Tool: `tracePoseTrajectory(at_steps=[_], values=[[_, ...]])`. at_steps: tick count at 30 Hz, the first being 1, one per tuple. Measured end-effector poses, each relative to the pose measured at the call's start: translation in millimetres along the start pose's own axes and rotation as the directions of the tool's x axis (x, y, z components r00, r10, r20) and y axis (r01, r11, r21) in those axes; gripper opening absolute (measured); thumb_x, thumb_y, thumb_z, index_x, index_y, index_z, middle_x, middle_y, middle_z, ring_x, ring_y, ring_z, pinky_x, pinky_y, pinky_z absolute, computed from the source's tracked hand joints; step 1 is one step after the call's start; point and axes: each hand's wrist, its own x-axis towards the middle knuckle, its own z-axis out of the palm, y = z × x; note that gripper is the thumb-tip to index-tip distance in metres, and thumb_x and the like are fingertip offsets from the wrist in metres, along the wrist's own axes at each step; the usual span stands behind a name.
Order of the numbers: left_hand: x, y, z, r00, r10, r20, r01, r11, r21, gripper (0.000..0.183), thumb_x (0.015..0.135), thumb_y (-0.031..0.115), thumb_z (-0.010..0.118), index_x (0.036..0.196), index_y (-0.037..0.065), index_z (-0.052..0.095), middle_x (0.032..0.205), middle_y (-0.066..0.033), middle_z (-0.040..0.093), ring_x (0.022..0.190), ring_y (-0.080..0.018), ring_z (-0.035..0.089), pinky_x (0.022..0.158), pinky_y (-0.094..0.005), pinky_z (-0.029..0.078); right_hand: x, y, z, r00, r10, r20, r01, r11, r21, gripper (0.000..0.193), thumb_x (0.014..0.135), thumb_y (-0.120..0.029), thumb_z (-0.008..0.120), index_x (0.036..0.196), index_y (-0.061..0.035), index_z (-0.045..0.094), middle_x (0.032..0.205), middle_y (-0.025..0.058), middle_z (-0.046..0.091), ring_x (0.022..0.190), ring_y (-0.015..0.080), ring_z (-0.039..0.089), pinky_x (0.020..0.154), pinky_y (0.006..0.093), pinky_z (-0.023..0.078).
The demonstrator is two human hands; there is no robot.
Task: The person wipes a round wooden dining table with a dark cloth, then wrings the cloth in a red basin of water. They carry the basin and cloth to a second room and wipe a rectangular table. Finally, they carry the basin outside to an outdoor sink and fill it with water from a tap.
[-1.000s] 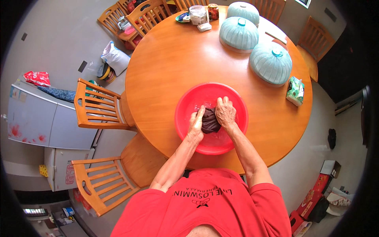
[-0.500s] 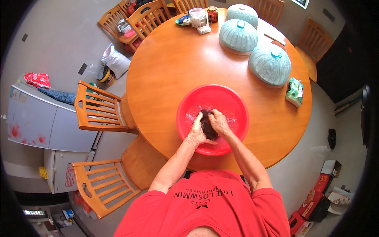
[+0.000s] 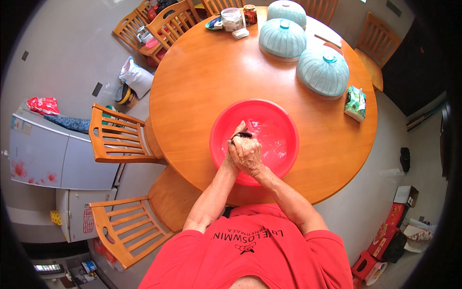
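A red plastic basin (image 3: 284, 164) with water in it stands at the near edge of the round wooden table (image 3: 202, 82). Over its left half my two hands are pressed together around a dark, wet, soft-looking lump (image 3: 244, 134). Only a little of the lump shows above my fingers, so its kind cannot be made out. My right hand (image 3: 249, 154) lies on top, its fingers wrapped over the lump. Beneath and to the left, my left hand (image 3: 236, 132) is closed on the same lump, largely covered by the right one; its thumb side points up.
Three pale-blue domed food covers (image 3: 322, 72) stand at the table's far right, beside a green tissue pack (image 3: 355, 103). At the far edge are a clear tub (image 3: 232, 20) and a jar (image 3: 250, 14). Wooden chairs (image 3: 122, 135) line the left side, near a white fridge (image 3: 53, 149).
My right hand has come across to the left and closed over the lump, which is now mostly hidden. Both hands sit closer together, and the basin's right side is uncovered.
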Motion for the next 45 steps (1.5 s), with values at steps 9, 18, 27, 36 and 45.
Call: tracePoseTrajectory(at_steps=[9, 18, 27, 36, 45], values=[[-12.1, -20.9, 42.5, 0.827, 0.166, -0.537, 0.076, 0.914, 0.399, 0.045, 0.087, 0.056, 0.049, 0.109, 0.018, 0.058, 0.106, -0.0030, 0.063, 0.097, -0.0212, 0.059, 0.083, -0.0489, 0.048, 6.5, 83.9, 3.2, 0.917, 0.372, 0.147, -0.315, 0.898, -0.307, 0.027, 0.091, -0.032, 0.049, 0.076, -0.0102, 0.053, 0.058, 0.0143, 0.060, 0.054, 0.0328, 0.063, 0.045, 0.0445, 0.049], [-25.7, -18.9, 49.6, 0.561, 0.463, -0.686, 0.186, 0.738, 0.649, 0.038, 0.088, 0.017, 0.055, 0.125, 0.014, 0.046, 0.120, -0.0110, 0.056, 0.111, -0.0369, 0.053, 0.080, -0.0767, 0.033, -24.3, 78.6, 0.7, 0.766, 0.475, 0.434, -0.318, 0.866, -0.387, 0.032, 0.086, -0.022, 0.049, 0.117, -0.0143, 0.045, 0.102, 0.0262, 0.055, 0.090, 0.0457, 0.059, 0.066, 0.0555, 0.050], [-20.1, -7.3, 66.7, 0.831, -0.060, -0.552, 0.310, 0.875, 0.371, 0.054, 0.091, 0.055, 0.040, 0.126, 0.014, 0.046, 0.125, -0.0150, 0.053, 0.112, -0.0382, 0.052, 0.090, -0.0687, 0.034, -13.2, 59.0, -14.7, 0.855, 0.388, 0.343, -0.417, 0.909, 0.012, 0.023, 0.071, -0.004, 0.052, 0.093, -0.0061, 0.054, 0.091, 0.0261, 0.053, 0.082, 0.0455, 0.056, 0.071, 0.0518, 0.049], [-22.6, 2.7, 23.1, 0.923, 0.239, -0.302, 0.004, 0.778, 0.628, 0.028, 0.091, 0.038, 0.053, 0.091, 0.010, 0.051, 0.070, -0.0076, 0.056, 0.071, -0.0219, 0.058, 0.069, -0.0343, 0.051, -2.3, -35.7, -29.4, 0.982, 0.120, 0.145, -0.142, 0.978, 0.156, 0.026, 0.077, -0.019, 0.061, 0.093, -0.0038, 0.047, 0.092, 0.0202, 0.051, 0.087, 0.0373, 0.053, 0.076, 0.0497, 0.041], [2.2, -6.9, 14.1, 0.953, 0.079, -0.294, -0.043, 0.991, 0.128, 0.033, 0.096, 0.042, 0.035, 0.101, 0.015, 0.053, 0.092, -0.0039, 0.058, 0.089, -0.0200, 0.057, 0.083, -0.0389, 0.048, 23.7, 15.1, -8.7, 0.866, 0.407, 0.291, -0.456, 0.881, 0.127, 0.024, 0.087, -0.028, 0.054, 0.092, -0.0053, 0.046, 0.086, 0.0193, 0.057, 0.080, 0.0369, 0.058, 0.068, 0.0483, 0.046]])
